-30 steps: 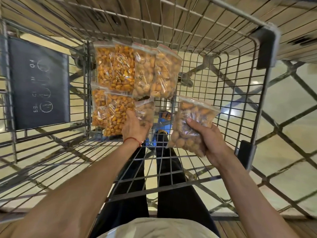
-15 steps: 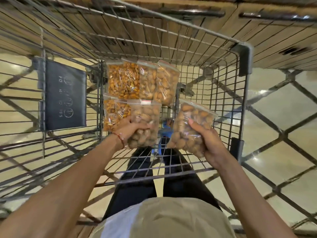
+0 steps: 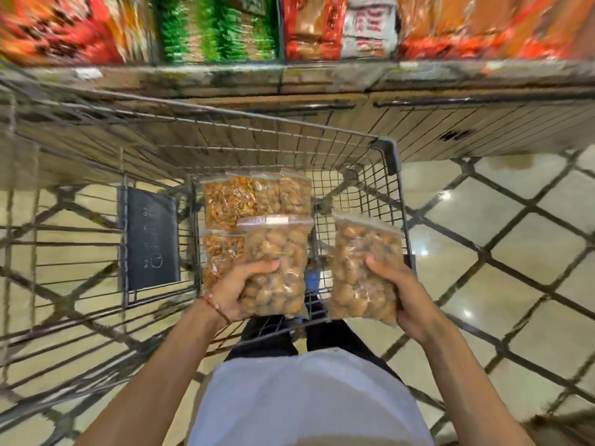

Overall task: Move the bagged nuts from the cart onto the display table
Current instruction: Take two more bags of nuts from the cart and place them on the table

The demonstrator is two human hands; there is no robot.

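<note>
Two clear bags of pale brown nuts are held upright over a wire cart (image 3: 391, 162), one in each of a person's bare hands. The left grip (image 3: 236, 291) is clamped on the lower half of the left bag (image 3: 277, 252), thumb laid across its front. The right grip (image 3: 406, 296) is curled round the bottom corner of the right bag (image 3: 362, 268), thumb pressed on its face. Just beyond the left grip, partly hidden by its bag, several bags of orange-brown nuts (image 3: 230, 202) lie packed together in the cart. Well beyond both grips, past the cart's far rim, runs the wooden desk (image 3: 322, 77), loaded with blurred red, green and orange packets (image 3: 309, 30). A red thread (image 3: 216, 305) circles the left wrist.
</note>
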